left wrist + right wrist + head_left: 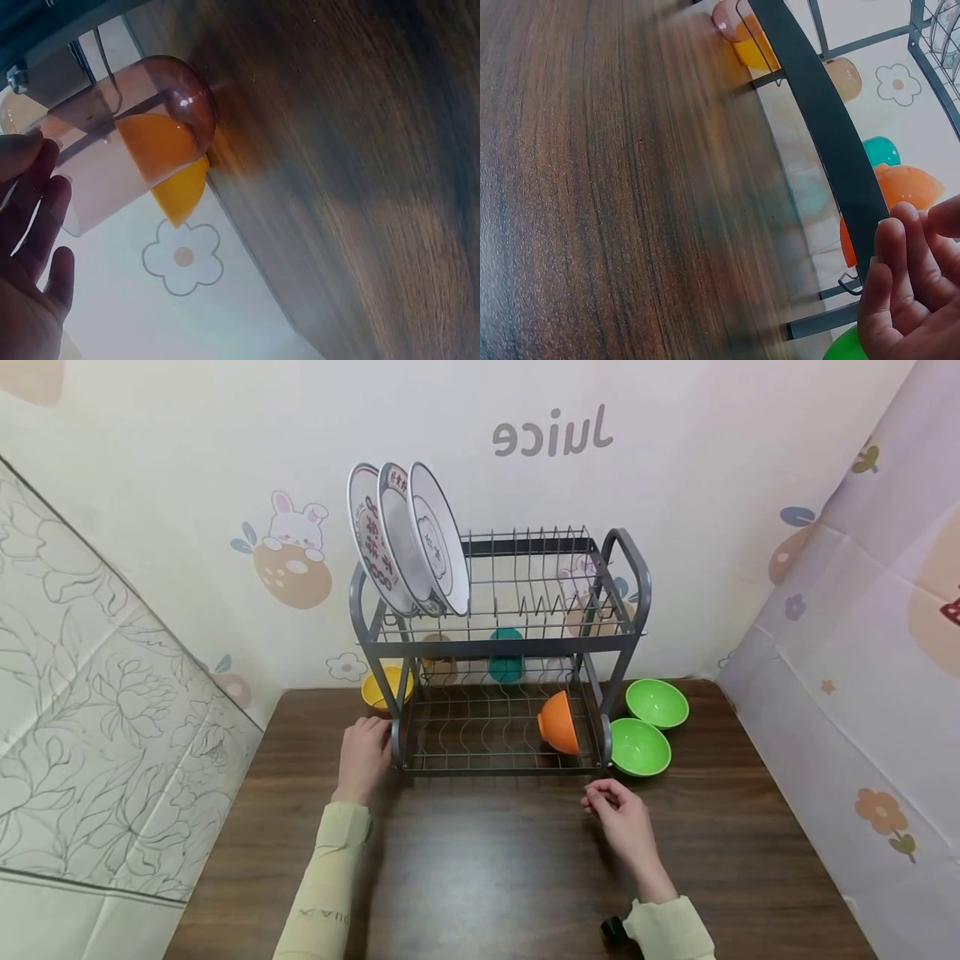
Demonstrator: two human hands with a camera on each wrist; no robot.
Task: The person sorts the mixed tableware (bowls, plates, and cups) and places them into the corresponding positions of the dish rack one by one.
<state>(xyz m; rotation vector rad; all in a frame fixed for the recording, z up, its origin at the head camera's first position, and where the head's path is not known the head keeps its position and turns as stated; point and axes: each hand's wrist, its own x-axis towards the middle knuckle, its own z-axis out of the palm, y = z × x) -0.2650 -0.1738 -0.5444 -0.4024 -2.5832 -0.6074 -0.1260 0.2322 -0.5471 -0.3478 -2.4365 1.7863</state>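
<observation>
My left hand [365,756] is at the left front leg of the two-tier dish rack [495,648]. Thumb and fingers pinch the rim of a see-through pink cup [135,135], which stands upright on the table; in the head view the hand hides it. Behind the cup sits a yellow bowl [385,687]. My right hand [621,822] hovers by the rack's front right corner, fingers loosely curled with nothing in them. Close to it, an orange bowl [558,724] stands tilted on its side in the lower tier.
Three patterned plates [442,539] stand on edge in the upper tier's left end. A teal cup [507,655] and a tan cup [439,660] show at the lower tier's back. Two green bowls [640,747] are right of the rack. A patterned wall backs the wooden table [480,868].
</observation>
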